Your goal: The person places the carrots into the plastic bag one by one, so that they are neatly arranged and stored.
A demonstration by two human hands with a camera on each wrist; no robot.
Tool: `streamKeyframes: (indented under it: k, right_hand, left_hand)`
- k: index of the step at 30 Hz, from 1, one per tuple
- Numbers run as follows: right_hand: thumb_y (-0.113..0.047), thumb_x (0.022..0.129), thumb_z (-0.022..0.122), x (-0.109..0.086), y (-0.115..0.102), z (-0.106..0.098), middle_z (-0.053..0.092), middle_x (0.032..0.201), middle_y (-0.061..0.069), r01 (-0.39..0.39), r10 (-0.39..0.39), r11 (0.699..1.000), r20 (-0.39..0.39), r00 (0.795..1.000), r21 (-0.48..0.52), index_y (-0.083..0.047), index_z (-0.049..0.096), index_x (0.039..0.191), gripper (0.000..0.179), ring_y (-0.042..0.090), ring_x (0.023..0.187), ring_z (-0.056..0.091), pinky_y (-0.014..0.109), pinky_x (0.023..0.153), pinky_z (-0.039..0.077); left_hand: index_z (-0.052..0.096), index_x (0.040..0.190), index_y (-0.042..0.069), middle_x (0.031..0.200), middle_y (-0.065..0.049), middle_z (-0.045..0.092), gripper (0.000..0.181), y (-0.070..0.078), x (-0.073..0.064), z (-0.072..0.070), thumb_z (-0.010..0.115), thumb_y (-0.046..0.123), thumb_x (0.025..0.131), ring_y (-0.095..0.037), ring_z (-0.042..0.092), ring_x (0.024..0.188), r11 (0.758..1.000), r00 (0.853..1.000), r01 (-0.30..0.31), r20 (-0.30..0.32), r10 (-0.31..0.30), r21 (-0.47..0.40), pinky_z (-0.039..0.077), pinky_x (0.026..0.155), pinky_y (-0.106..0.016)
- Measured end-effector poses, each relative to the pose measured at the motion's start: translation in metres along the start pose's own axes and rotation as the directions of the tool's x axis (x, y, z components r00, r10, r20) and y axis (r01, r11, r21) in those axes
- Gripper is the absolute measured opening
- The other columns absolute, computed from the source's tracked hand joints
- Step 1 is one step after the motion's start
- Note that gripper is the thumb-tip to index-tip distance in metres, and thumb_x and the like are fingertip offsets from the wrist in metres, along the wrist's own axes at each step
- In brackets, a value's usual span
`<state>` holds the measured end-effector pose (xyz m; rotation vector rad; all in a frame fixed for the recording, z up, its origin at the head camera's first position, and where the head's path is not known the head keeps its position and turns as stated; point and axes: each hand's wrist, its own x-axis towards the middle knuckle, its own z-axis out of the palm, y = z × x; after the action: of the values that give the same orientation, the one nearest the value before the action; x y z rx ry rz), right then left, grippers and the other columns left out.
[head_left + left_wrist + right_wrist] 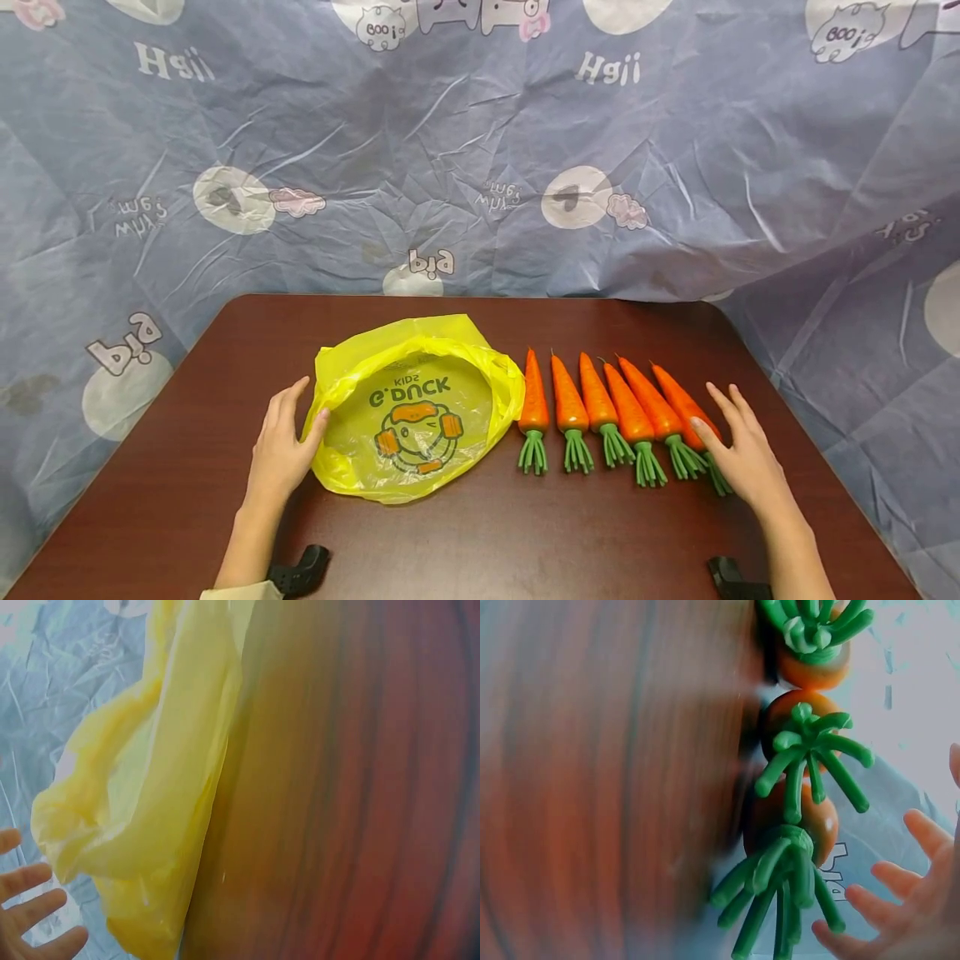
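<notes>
A yellow plastic bag [420, 417] with a cartoon duck print lies with its mouth spread wide on the table. My left hand [283, 437] is at the bag's left edge, fingers extended and thumb overlapping the rim in the head view. In the left wrist view its fingers [34, 911] spread beside the yellow bag [169, 795]. Several orange carrots [596, 392] with green stem tufts lie in a row right of the bag. My right hand [746, 454] is beside the rightmost carrot [678, 400], fingers spread and holding nothing; it partly covers that carrot.
The dark brown table [525, 533] has rounded far corners. A blue-grey printed cloth [450, 167] hangs behind it and along the right side. Black wrist straps [303, 571] show near the bottom edge. The leftmost carrot [533, 396] lies right against the bag's side.
</notes>
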<state>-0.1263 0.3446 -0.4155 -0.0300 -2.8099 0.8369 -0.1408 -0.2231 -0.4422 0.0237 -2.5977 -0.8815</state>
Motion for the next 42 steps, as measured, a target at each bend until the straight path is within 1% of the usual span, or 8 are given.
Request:
streamKeyframes:
  k: [7, 11, 16, 20, 24, 29, 34, 42]
  right_hand:
    - [-0.031, 0.094, 0.047, 0.003, 0.003, 0.005, 0.008, 0.152, 0.019, 0.026, -0.024, 0.993, -0.022, 0.999, 0.113, -0.018, 0.023, 0.145, 0.058, 0.052, 0.131, 0.013, 0.074, 0.087, 0.017]
    - [-0.027, 0.094, 0.048, 0.003, 0.009, 0.01, 0.012, 0.15, 0.023, 0.044, -0.038, 0.983, -0.038, 0.999, 0.177, -0.013, 0.029, 0.143, 0.055, 0.051, 0.132, 0.012, 0.073, 0.091, 0.015]
    - [-0.023, 0.093, 0.05, 0.003, 0.016, 0.017, 0.018, 0.147, 0.026, 0.046, -0.039, 0.97, -0.032, 0.999, 0.237, -0.007, 0.033, 0.14, 0.052, 0.049, 0.132, 0.013, 0.071, 0.094, 0.014]
    - [-0.025, 0.094, 0.049, 0.005, 0.018, 0.02, 0.017, 0.148, 0.025, 0.025, -0.021, 0.97, -0.019, 1.0, 0.243, -0.006, 0.033, 0.14, 0.052, 0.048, 0.133, 0.012, 0.07, 0.096, 0.012]
    - [-0.029, 0.094, 0.047, 0.006, 0.019, 0.022, 0.012, 0.15, 0.023, -0.019, 0.019, 0.967, 0.004, 1.0, 0.253, -0.008, 0.03, 0.142, 0.055, 0.048, 0.134, 0.009, 0.071, 0.096, 0.011]
    - [-0.032, 0.094, 0.047, 0.002, 0.022, 0.025, 0.009, 0.149, 0.025, -0.078, 0.068, 0.965, 0.051, 0.996, 0.252, -0.007, 0.026, 0.143, 0.059, 0.052, 0.132, 0.009, 0.071, 0.095, 0.011]
    - [-0.033, 0.094, 0.046, -0.001, 0.024, 0.028, 0.007, 0.149, 0.026, -0.115, 0.093, 0.955, 0.091, 0.991, 0.273, -0.006, 0.023, 0.144, 0.061, 0.052, 0.132, 0.008, 0.071, 0.096, 0.011]
    - [-0.029, 0.095, 0.046, -0.001, 0.026, 0.029, 0.009, 0.148, 0.027, -0.105, 0.092, 0.946, 0.056, 0.994, 0.308, 0.0, 0.025, 0.141, 0.059, 0.05, 0.132, 0.007, 0.069, 0.098, 0.01]
  left_hand:
    - [0.043, 0.132, 0.014, 0.127, -0.014, 0.044, 0.044, 0.006, -0.005, 0.013, 0.053, 0.028, 0.091, -0.035, 0.042, 0.118, 0.976, 0.984, 0.059, -0.152, -0.092, -0.209, 0.034, 0.091, -0.056]
    - [0.049, 0.125, 0.008, 0.114, -0.009, 0.048, 0.036, 0.011, -0.008, 0.022, 0.051, 0.025, 0.093, -0.026, 0.045, 0.113, 0.924, 0.958, 0.108, -0.211, -0.195, -0.367, 0.034, 0.096, -0.05]
    - [0.052, 0.119, 0.002, 0.098, 0.011, 0.044, 0.034, 0.016, -0.007, 0.029, 0.046, 0.026, 0.095, -0.003, 0.044, 0.103, 0.843, 0.922, 0.149, -0.236, -0.308, -0.517, 0.035, 0.1, -0.04]
    - [0.049, 0.121, 0.003, 0.104, 0.013, 0.043, 0.036, 0.017, -0.005, 0.03, 0.045, 0.027, 0.095, 0.0, 0.042, 0.104, 0.819, 0.924, 0.164, -0.206, -0.323, -0.549, 0.033, 0.102, -0.039]
    - [0.045, 0.127, 0.008, 0.122, 0.0, 0.043, 0.038, 0.013, -0.007, 0.029, 0.047, 0.026, 0.094, -0.015, 0.04, 0.119, 0.831, 0.952, 0.164, -0.136, -0.275, -0.531, 0.031, 0.103, -0.045]
    - [0.042, 0.135, 0.015, 0.143, -0.01, 0.031, 0.045, 0.004, -0.009, 0.032, 0.052, 0.025, 0.092, -0.032, 0.025, 0.133, 0.894, 0.987, 0.123, -0.045, -0.157, -0.431, 0.021, 0.104, -0.058]
    - [0.041, 0.136, 0.021, 0.146, -0.012, 0.028, 0.048, -0.002, -0.01, 0.034, 0.054, 0.028, 0.091, -0.037, 0.021, 0.134, 0.938, 0.994, 0.102, -0.01, -0.112, -0.33, 0.018, 0.101, -0.064]
    - [0.037, 0.138, 0.024, 0.144, -0.011, 0.033, 0.05, -0.004, -0.011, 0.035, 0.053, 0.028, 0.091, -0.035, 0.026, 0.133, 0.932, 0.99, 0.136, 0.024, -0.136, -0.336, 0.022, 0.101, -0.061]
